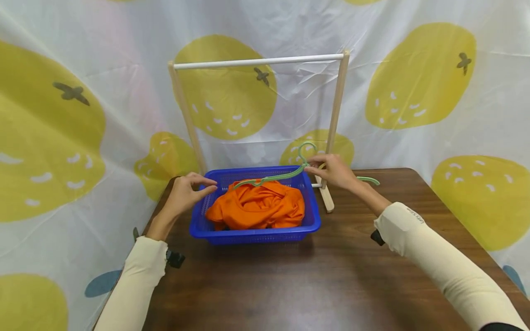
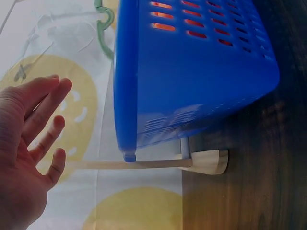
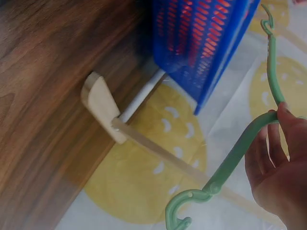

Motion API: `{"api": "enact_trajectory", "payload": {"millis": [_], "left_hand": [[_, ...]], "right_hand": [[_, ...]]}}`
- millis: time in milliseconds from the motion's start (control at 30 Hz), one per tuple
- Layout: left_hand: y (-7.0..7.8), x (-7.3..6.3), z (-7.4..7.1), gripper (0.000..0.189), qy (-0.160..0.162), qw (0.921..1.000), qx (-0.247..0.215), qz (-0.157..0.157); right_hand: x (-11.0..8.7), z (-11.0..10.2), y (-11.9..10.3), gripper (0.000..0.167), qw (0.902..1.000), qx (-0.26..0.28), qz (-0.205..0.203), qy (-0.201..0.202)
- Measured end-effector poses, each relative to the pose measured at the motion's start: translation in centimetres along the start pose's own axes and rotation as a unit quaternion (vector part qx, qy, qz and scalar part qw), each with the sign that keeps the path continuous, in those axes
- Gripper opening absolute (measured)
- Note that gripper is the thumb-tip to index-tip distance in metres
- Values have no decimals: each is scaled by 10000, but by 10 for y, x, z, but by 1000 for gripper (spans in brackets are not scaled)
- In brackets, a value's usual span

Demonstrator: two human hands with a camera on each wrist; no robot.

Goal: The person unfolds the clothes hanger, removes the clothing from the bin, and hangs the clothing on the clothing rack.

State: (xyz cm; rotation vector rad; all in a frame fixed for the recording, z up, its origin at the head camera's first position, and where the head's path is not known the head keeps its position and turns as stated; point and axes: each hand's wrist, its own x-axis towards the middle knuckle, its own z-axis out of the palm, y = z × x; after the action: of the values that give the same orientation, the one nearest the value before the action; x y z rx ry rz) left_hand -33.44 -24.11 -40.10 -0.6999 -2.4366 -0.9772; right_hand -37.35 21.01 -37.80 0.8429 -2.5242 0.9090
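A green clothes hanger point(image 1: 285, 176) is pinched near its neck by my right hand point(image 1: 334, 172), its hook pointing up and one arm reaching left over the basket. In the right wrist view, my right thumb and fingers grip the hanger point(image 3: 240, 146) where its two arms meet. Beneath it, a crumpled orange garment point(image 1: 265, 212) fills much of a blue plastic basket point(image 1: 256, 233). At the basket's left side my left hand point(image 1: 182, 194) hovers with thumb and fingers apart. Nothing lies between those fingers, as the left wrist view of this hand point(image 2: 31, 139) also shows.
Behind the basket stands a rack with a white bar point(image 1: 261, 61) and wooden posts; its right foot point(image 1: 326, 197) rests beside the basket. The brown wooden table point(image 1: 265, 285) extends toward me. A fruit-patterned curtain point(image 1: 397, 151) hangs behind.
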Motion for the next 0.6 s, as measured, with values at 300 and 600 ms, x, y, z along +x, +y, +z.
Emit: {"api": "enact_trajectory", "payload": {"millis": [300, 600], "left_hand": [[-2, 0, 1, 16, 41, 9999, -3, 127], [2, 0, 5, 15, -56, 9999, -98, 32]], "right_hand": [[4, 12, 21, 27, 9992, -371, -112, 84], [12, 32, 24, 29, 9994, -243, -224, -40]]}}
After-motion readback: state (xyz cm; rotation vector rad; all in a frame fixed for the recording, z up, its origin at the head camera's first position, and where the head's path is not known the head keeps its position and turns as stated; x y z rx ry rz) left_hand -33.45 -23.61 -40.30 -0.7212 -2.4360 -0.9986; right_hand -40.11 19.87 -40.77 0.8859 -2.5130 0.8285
